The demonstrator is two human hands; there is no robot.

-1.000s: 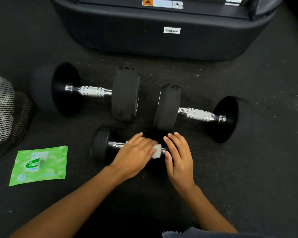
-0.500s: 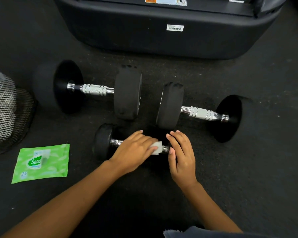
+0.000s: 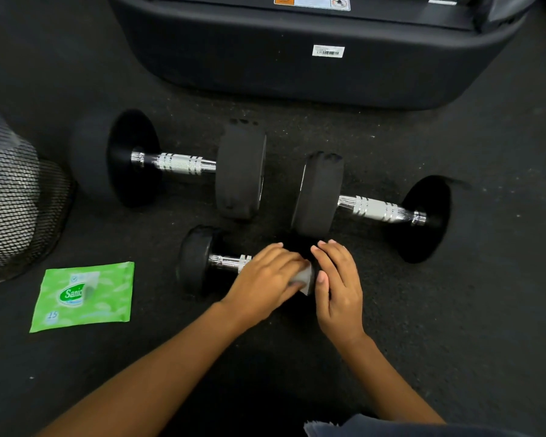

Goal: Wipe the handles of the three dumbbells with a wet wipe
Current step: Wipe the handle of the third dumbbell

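Black floor (image 3: 454,310): wet wipe (image 3: 304,277) under left fingers (image 3: 282,263), on dumbbell handle (image 3: 230,261).

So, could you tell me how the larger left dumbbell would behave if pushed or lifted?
The left dumbbell would probably roll if pushed across its handle, since its heads look round. Judging by those thick heads, it is likely heavy. Its ridged metal handle should give decent grip.

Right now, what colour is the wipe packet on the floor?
The packet is green with white; head view.
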